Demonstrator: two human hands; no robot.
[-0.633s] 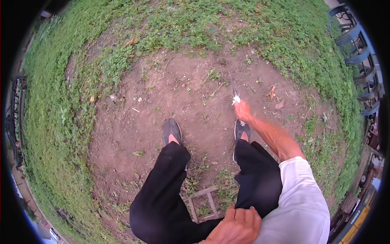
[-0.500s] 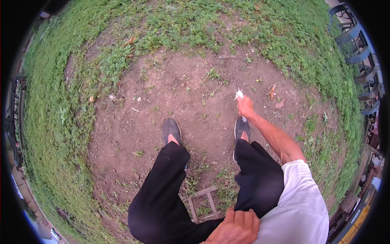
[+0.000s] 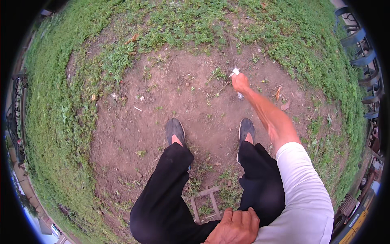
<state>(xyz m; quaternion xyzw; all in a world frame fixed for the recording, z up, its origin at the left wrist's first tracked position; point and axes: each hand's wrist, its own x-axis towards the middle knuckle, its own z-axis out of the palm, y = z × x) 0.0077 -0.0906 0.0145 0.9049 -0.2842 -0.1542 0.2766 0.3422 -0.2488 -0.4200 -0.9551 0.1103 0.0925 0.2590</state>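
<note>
My right hand [image 3: 240,82] is out at arm's length over bare soil, a little beyond my right shoe [image 3: 246,128]. Its fingers are wrapped round the handle of a thin, dark, rod-like tool [image 3: 232,51]. White wrapping [image 3: 235,72] shows at the front of the fist, and a white bit hangs behind it. The rod runs forward toward the grass; its far end is too faint to make out. My left hand [image 3: 233,227] rests on the right thigh of my black trousers [image 3: 262,187], fingers curled closed and their tips hidden.
Between my legs stands a small wooden frame [image 3: 206,203]. Dirt [image 3: 195,101] lies around my left shoe [image 3: 175,131], with dry leaves [image 3: 278,93], a white stick [image 3: 138,109] and weeds. Low green plants [image 3: 61,134] ring it. Curved blue metal parts [image 3: 363,59] stand at the far right.
My right hand has moved forward and slightly left with the tool, away from the right shoe. More of the thin rod shows now. My left hand stays on the thigh.
</note>
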